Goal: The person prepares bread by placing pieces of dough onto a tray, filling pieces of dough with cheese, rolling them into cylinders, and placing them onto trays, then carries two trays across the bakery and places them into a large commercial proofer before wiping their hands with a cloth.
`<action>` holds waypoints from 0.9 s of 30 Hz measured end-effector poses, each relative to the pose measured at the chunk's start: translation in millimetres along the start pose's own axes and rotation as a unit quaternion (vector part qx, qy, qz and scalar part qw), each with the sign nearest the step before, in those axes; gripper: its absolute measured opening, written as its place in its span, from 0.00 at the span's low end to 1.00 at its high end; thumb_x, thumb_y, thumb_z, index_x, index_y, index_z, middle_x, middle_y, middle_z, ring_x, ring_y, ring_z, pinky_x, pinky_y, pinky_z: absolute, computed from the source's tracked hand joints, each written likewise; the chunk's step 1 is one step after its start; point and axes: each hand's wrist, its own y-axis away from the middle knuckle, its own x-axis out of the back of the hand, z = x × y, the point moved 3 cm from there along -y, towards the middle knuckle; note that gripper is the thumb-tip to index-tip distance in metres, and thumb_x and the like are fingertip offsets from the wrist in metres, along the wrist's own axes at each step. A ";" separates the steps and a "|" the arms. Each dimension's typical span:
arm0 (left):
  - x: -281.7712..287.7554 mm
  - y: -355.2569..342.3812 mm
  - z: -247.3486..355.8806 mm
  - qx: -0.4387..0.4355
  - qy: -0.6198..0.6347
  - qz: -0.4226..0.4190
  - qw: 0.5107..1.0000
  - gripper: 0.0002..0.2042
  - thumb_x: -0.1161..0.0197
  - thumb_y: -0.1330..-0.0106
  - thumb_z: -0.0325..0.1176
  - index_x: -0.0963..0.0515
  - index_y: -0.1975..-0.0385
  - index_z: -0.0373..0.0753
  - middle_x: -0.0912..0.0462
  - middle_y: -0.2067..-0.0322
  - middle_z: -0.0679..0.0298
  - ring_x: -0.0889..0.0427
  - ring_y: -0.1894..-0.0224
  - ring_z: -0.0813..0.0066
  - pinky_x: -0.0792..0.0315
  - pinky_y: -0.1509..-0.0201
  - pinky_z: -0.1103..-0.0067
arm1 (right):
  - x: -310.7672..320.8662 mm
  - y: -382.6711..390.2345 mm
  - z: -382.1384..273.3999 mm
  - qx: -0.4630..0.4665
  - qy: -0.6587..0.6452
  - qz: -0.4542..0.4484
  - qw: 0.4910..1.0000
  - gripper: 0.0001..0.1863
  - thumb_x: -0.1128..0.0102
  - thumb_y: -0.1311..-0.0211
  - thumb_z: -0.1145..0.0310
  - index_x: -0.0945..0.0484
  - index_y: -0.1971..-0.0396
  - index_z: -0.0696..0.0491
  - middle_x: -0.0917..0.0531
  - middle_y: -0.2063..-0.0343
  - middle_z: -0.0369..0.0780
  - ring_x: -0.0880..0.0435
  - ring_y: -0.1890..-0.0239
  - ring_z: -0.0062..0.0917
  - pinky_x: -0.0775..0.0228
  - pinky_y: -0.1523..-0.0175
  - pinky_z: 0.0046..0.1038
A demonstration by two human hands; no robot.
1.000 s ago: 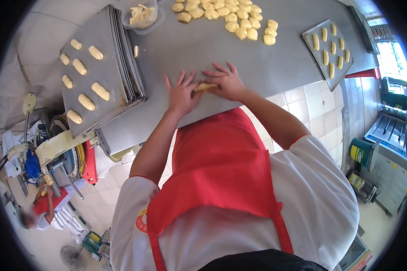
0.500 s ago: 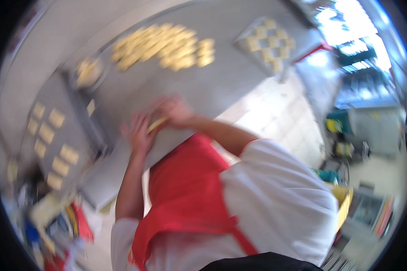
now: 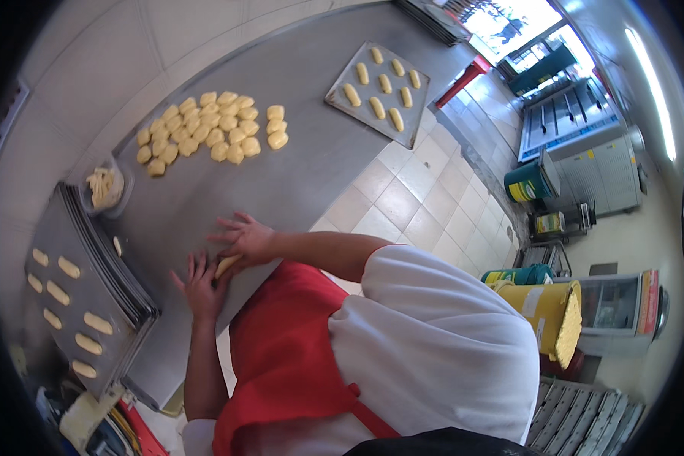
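Right up close, the bare left hand and bare right hand work at the worktop's near edge, a slim pale-yellow dough roll between them, partly hidden; fingers splay, the grip loose on both sides, nothing clenched! This looks like the shaping step, and the next move seems to call for light, even palm pressure. Off left, a stack of dark metal trays bears finished-looking rolls; beyond, a clear plastic tub of pale sticks, then plump yellow dough pieces, and farthest, another roll-filled metal tray.
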 end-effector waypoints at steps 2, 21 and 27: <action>-5.6 1.1 -5.8 -0.001 0.033 -0.001 0.999 0.31 0.38 0.29 0.59 0.25 0.27 0.58 0.29 0.24 0.67 0.39 0.19 0.55 0.67 0.21 0.33 | 8.7 -5.9 -7.3 -0.019 -0.012 -0.004 1.000 0.39 0.34 0.39 0.29 0.16 0.37 0.40 0.39 0.19 0.39 0.49 0.16 0.47 0.59 0.19 0.65; -5.6 51.3 26.6 0.250 0.312 0.165 0.901 0.31 0.17 0.43 0.40 0.19 0.40 0.40 0.12 0.44 0.55 0.15 0.40 0.62 0.24 0.35 0.65 | 14.4 52.0 -23.9 -0.259 -0.156 0.118 0.946 0.32 0.22 0.41 0.49 0.18 0.39 0.46 0.16 0.40 0.33 0.22 0.36 0.33 0.38 0.31 0.43; -19.3 46.8 33.3 0.290 0.346 0.205 0.868 0.27 0.18 0.41 0.33 0.20 0.41 0.37 0.09 0.55 0.56 0.10 0.53 0.66 0.16 0.47 0.70 | -8.6 42.2 -24.9 -0.278 -0.227 0.105 0.928 0.25 0.25 0.37 0.59 0.20 0.42 0.48 0.12 0.51 0.35 0.19 0.43 0.34 0.35 0.36 0.42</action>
